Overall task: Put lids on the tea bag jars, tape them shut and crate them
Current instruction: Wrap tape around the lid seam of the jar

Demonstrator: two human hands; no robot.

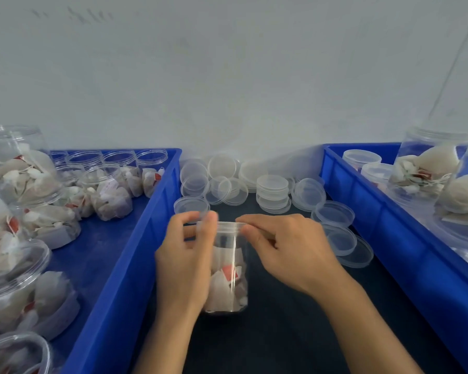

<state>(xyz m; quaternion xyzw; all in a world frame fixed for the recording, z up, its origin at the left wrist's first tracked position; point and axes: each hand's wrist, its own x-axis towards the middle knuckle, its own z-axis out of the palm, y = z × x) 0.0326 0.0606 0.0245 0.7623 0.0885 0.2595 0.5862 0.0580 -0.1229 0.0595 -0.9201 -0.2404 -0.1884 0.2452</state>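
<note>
A clear plastic jar with white tea bags and red tags inside stands upright on the dark table between the two crates. A clear lid sits on its mouth. My left hand grips the jar's left side, fingers curled up to the lid's rim. From the right, my right hand pinches the lid's rim with fingertips and thumb. No tape is visible in either hand.
Several loose clear lids lie and stack on the table behind the jar. A blue crate on the left holds several open tea bag jars. The blue crate on the right holds lidded jars. A white wall stands behind.
</note>
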